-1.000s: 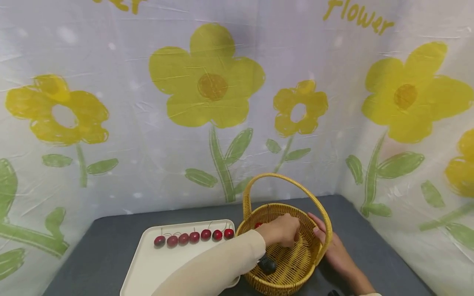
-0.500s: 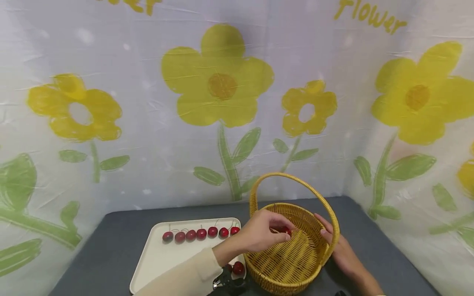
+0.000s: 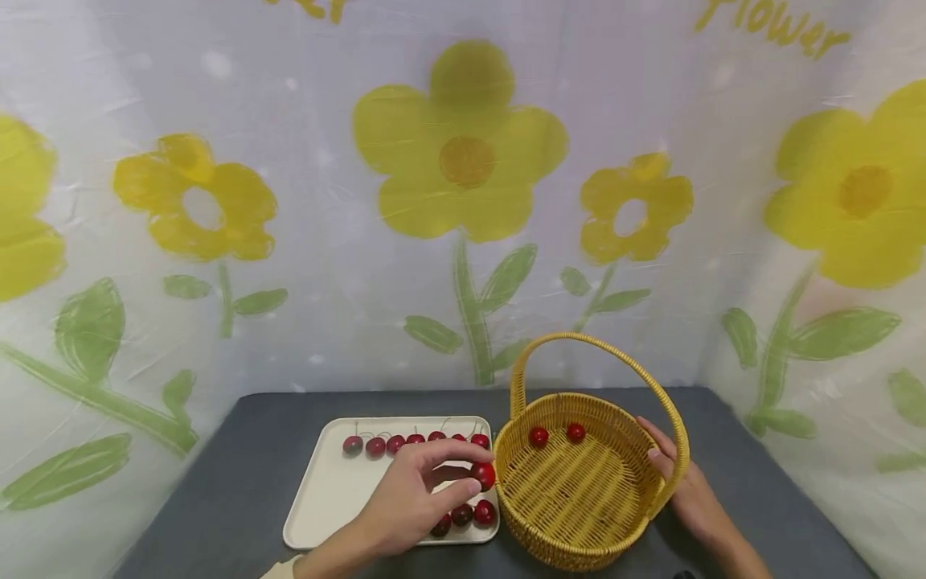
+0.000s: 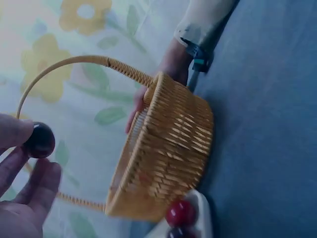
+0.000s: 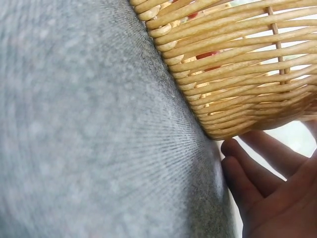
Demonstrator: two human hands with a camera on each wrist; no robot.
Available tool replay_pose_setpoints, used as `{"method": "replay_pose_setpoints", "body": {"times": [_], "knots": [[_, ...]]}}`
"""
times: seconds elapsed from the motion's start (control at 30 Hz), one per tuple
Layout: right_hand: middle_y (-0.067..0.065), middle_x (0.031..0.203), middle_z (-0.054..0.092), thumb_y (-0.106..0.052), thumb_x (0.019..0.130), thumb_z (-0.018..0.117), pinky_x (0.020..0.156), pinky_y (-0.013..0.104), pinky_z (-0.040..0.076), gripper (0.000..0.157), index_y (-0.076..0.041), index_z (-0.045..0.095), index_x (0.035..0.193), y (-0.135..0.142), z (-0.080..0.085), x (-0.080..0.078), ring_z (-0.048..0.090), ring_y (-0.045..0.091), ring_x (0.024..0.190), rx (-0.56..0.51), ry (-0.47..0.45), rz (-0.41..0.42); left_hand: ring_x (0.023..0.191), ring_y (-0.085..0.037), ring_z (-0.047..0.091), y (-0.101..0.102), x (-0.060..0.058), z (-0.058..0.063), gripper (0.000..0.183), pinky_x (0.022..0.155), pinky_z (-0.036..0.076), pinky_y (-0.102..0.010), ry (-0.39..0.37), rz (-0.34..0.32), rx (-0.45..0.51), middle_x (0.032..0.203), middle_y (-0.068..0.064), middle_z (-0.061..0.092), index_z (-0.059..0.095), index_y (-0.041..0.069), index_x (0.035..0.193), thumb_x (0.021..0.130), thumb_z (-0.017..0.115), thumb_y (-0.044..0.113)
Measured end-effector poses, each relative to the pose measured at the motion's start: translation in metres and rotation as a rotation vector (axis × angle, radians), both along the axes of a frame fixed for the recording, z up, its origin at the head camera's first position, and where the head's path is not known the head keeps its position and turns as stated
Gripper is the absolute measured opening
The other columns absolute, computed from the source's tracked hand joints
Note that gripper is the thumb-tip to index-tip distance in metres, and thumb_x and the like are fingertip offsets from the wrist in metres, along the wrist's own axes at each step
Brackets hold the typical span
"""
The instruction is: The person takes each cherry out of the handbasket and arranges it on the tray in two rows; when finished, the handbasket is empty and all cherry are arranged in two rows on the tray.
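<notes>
My left hand (image 3: 408,494) pinches a dark red cherry (image 3: 483,475) between thumb and fingers. In the head view the cherry overlaps the right edge of the white tray (image 3: 325,503). Up close in the left wrist view, the held cherry (image 4: 39,140) sits at the fingertips. A yellow wicker basket (image 3: 579,515) with a tall handle stands right of the tray. Two cherries lie inside it, one at the back left (image 3: 538,437) and one beside it (image 3: 575,433). My right hand (image 3: 690,490) rests against the basket's right side, its fingers extended along the wicker (image 5: 233,79).
On the tray, a row of several stemmed cherries (image 3: 375,447) runs along the back, partly hidden by my left hand. More cherries (image 3: 485,513) line the front right. Dark grey cloth (image 3: 224,498) covers the table, and a flower-printed curtain (image 3: 325,322) hangs behind.
My left hand has come out of the basket and moved left over the tray, with a cherry in its fingers. Two cherries now show in the basket. The right hand stays against its side.
</notes>
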State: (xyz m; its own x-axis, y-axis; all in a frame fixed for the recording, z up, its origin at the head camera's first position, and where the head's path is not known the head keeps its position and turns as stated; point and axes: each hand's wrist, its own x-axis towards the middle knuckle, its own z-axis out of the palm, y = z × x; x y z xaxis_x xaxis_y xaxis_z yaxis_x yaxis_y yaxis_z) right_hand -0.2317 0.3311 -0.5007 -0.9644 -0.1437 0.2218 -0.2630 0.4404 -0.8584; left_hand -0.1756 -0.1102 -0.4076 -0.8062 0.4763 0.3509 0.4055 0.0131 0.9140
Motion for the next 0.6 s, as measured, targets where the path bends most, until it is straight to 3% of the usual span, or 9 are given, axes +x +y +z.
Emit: {"method": "replay_pose_setpoints", "body": {"times": [0.2,0.43,0.6], "knots": [[0.021,0.174,0.040,-0.034,0.122,0.038,0.097,0.011,0.049,0.055,-0.022,0.029,0.175,0.003,0.000,-0.003,0.048,-0.017,0.132,0.015,0.006,-0.004,0.113,-0.013,0.076,-0.042,0.019,-0.007,0.028,0.101,0.061,-0.025,-0.062,0.113,-0.001,0.128,-0.016,0.077,0.076,0.003,0.129,0.102,0.078,0.010],[0.023,0.173,0.039,-0.032,0.122,0.038,0.098,0.007,0.046,0.055,-0.022,0.029,0.175,0.003,-0.001,-0.002,0.045,-0.019,0.134,0.018,0.019,0.007,0.111,-0.005,0.074,-0.087,0.035,-0.021,0.031,0.095,0.062,-0.022,-0.028,0.194,-0.071,0.126,-0.019,0.077,0.073,-0.005,0.131,0.103,0.076,0.008],[0.022,0.174,0.039,-0.033,0.122,0.038,0.098,0.006,0.046,0.055,-0.022,0.030,0.175,0.001,0.000,-0.001,0.044,-0.021,0.133,0.028,0.015,-0.002,0.109,-0.007,0.077,-0.109,0.042,-0.031,0.033,0.093,0.064,-0.023,-0.153,0.272,-0.065,0.119,-0.004,0.081,0.073,-0.006,0.131,0.101,0.078,0.008]]}}
